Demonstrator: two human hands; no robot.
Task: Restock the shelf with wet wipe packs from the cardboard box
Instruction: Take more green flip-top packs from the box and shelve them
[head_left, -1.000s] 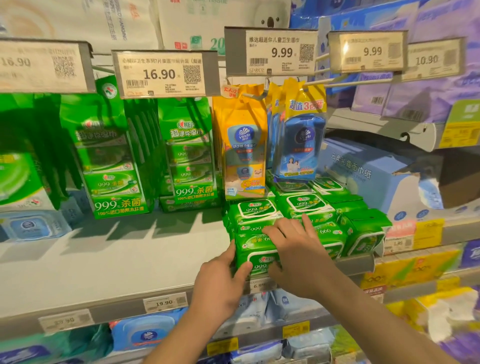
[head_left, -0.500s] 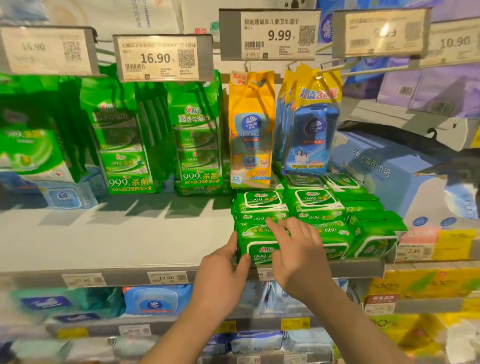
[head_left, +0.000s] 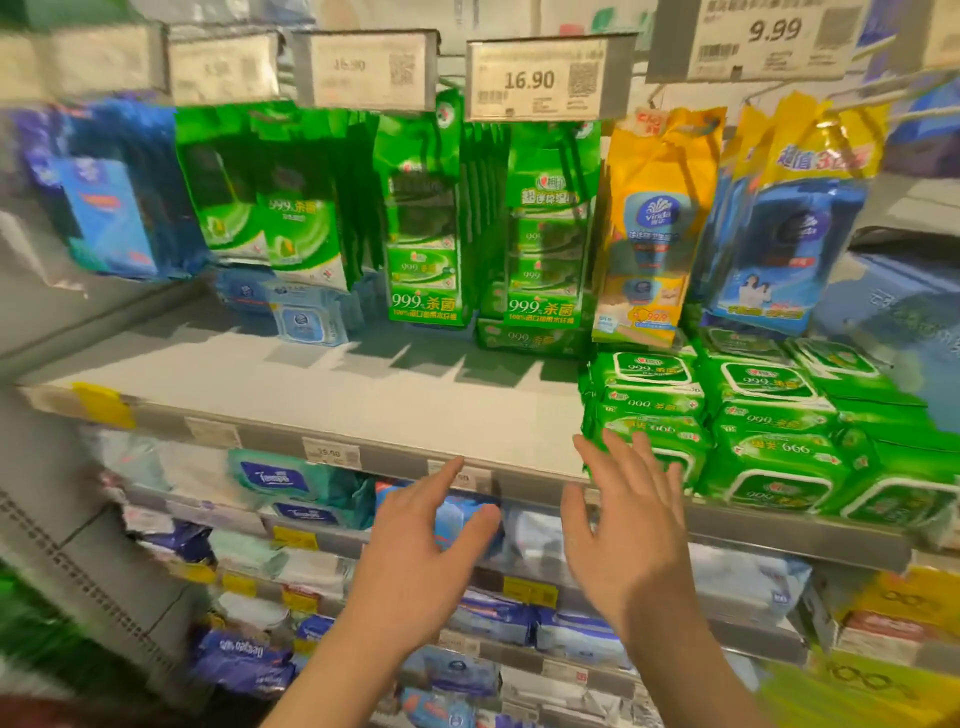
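Green wet wipe packs lie stacked in rows on the right part of the grey shelf. My right hand hovers just in front of the leftmost stack with fingers spread, holding nothing. My left hand is lower and to the left, in front of the shelf's front rail, fingers loose and empty. The cardboard box is out of view.
Green, yellow and blue hanging packs dangle from hooks above the shelf under price tags. A pale blue wipe pack sits at the back left. Lower shelves hold blue and white packs. The view is motion-blurred.
Both hands have let go of the front green pack and pulled back from the stack toward me. The camera has swung left, so the stacked packs now sit at the right.
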